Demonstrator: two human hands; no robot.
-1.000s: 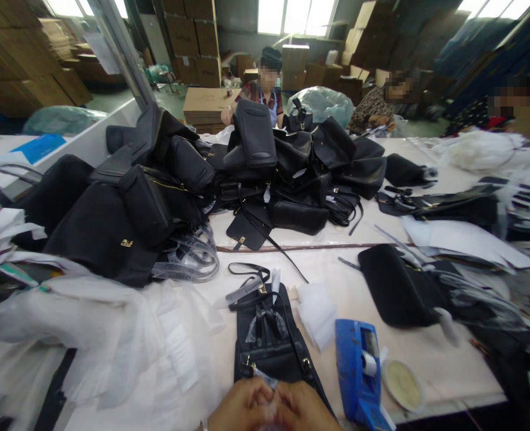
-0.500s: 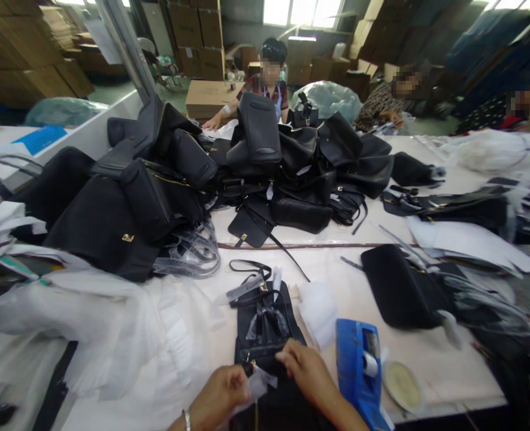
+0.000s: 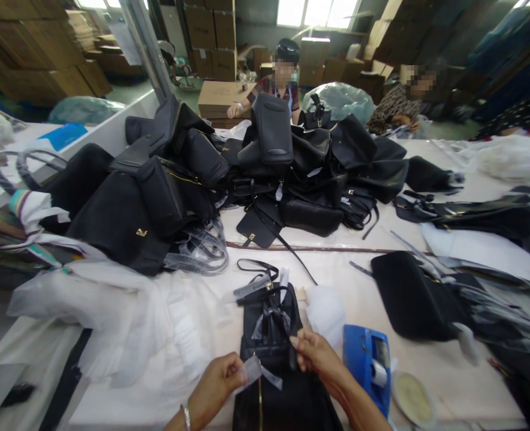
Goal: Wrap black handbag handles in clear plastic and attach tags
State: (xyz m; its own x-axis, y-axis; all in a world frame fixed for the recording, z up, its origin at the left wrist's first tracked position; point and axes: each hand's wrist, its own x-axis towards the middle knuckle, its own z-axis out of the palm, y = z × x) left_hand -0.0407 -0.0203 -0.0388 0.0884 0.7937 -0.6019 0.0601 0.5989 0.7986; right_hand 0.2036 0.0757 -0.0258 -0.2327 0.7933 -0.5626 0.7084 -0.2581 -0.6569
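A black backpack (image 3: 287,398) lies in front of me, its gold zipper facing up and its top flap stretched away from me. My left hand (image 3: 217,383) is closed, pinching a small piece of clear plastic film (image 3: 252,369) over the zipper's upper end. At the bag's right side, the bent fingers of my right hand (image 3: 316,356) pinch what looks like a narrow black strap (image 3: 292,354). Beyond both hands, a plastic-wrapped handle (image 3: 271,320) and thin straps lie on the flap.
A blue tape dispenser (image 3: 366,365) and a round tin (image 3: 412,398) stand to the right. White wrapping sheets (image 3: 130,323) cover the left side. Black bags (image 3: 273,129) are heaped across the table, with another bag (image 3: 411,293) at right. Co-workers sit opposite.
The view has swung slightly left. My right hand has moved from the bag's front to its right side, where a strap shows at its fingers. My left hand still pinches the film.
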